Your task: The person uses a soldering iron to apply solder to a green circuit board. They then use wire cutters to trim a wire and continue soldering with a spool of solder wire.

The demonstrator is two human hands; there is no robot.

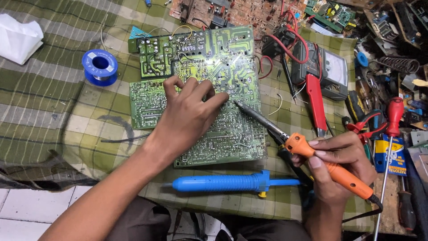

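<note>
A large green circuit board (232,62) lies solder side up on a green checked cloth (49,80). My left hand (189,114) rests on the board's middle, fingers curled, fingertips pressing its surface. My right hand (341,165) grips an orange-handled soldering iron (307,149) at the board's right edge. The iron's metal tip points up and left, close to my left fingertips and just above the board.
A blue desoldering pump (223,183) lies in front of the board. A blue solder spool (100,67) sits at the left, white tissue (18,38) beyond it. A multimeter (332,71) with red probe, screwdrivers (392,129), pliers and more boards crowd the right and back.
</note>
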